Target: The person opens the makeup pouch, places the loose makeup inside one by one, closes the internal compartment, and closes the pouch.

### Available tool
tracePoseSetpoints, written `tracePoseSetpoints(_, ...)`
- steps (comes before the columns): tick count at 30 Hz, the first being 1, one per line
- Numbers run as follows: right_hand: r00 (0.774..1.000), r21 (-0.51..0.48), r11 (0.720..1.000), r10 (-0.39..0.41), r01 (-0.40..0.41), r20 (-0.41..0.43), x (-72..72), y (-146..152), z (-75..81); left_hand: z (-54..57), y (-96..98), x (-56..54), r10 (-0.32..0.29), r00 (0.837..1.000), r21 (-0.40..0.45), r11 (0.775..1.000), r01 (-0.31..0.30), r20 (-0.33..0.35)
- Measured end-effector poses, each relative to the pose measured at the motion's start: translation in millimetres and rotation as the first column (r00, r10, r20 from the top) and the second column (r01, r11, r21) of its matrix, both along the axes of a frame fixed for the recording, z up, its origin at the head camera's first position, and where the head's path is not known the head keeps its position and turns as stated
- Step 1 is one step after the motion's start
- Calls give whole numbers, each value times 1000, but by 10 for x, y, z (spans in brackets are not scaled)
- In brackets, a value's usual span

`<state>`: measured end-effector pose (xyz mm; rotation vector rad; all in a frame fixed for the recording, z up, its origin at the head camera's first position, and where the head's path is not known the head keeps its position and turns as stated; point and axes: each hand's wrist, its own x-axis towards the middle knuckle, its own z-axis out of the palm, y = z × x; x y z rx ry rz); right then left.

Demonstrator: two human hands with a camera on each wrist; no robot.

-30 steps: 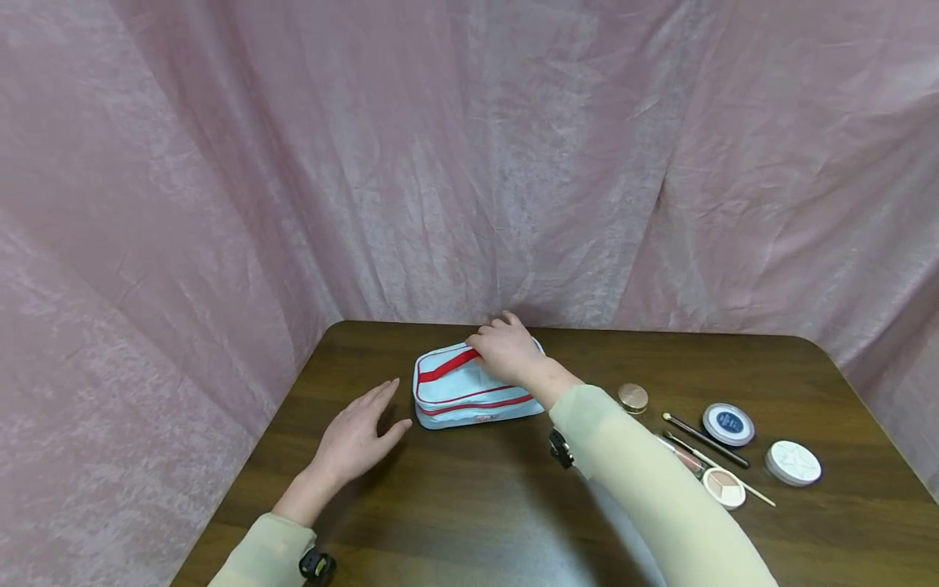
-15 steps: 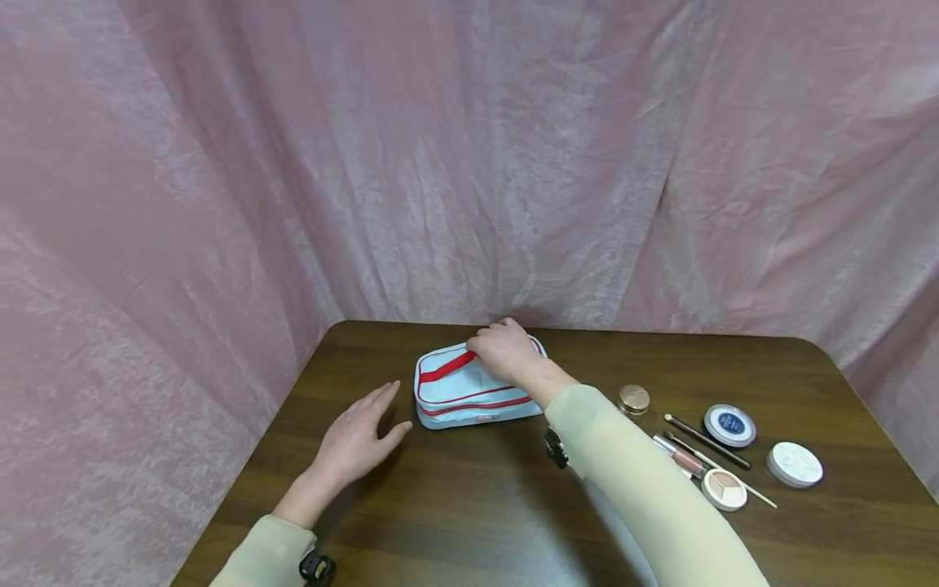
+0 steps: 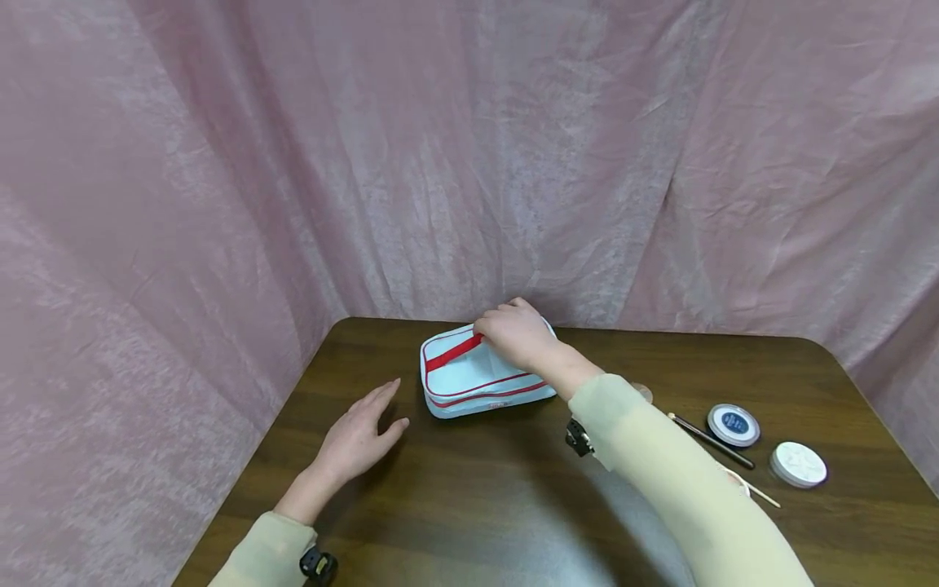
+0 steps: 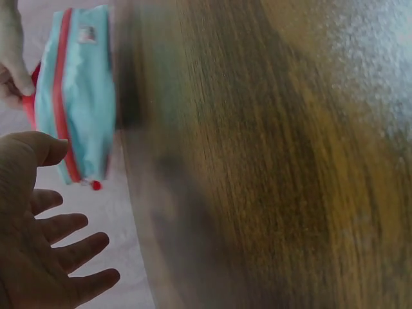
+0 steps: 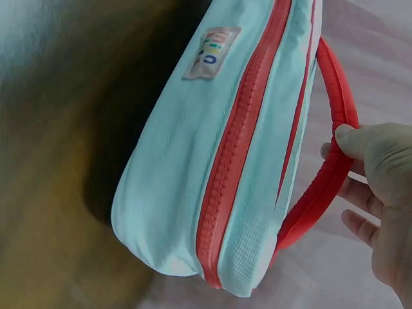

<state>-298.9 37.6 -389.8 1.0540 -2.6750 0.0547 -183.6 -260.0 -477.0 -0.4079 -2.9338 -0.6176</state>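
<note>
A light blue zippered pouch [image 3: 480,375] with red piping and a red carry handle [image 5: 335,161] hangs a little above the wooden table, its shadow below. My right hand [image 3: 516,333] pinches that handle between thumb and fingers. The red zipper [image 5: 238,145] along the pouch's side is closed, and a small clear label [image 5: 212,53] sits beside it. My left hand [image 3: 357,434] hovers to the left of the pouch, fingers spread and holding nothing; in the left wrist view its thumb overlaps the pouch [image 4: 80,96].
On the right side of the wooden table [image 3: 455,505] lie a dark brush [image 3: 711,441], a round case with a blue label [image 3: 734,425] and a white round container [image 3: 798,465]. My right sleeve partly hides other cosmetics. A pink curtain [image 3: 469,163] hangs behind the table.
My right hand has taken hold of the red handle and raised the pouch, shifting it slightly right and away from me. The left hand has stayed nearly still.
</note>
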Motion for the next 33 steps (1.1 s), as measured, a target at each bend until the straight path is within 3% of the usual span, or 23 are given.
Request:
tracePoseSetpoints(10,998,-80,997,7,-12,-59,138,400,639,66,72,-65,-52,997,58,997,49,51)
tracePoseSetpoints(16,998,-121,993,-8,1,-62,268,635,858,80,130,-102,-83,995,72,994,79,55)
tracePoseSetpoints(19,998,-129,991,-22,13,-64,339,735,885,86,159,-105,-95,994,92,992,89,63)
tracePoseSetpoints(26,995,-139,990,-6,-8,-103,548,905,804,122,219,-58,-125,978,176,980,95,166)
tracePoseSetpoints(33,990,-173,984,26,-50,-140,766,1016,593,137,260,-37,-154,976,180,976,125,154)
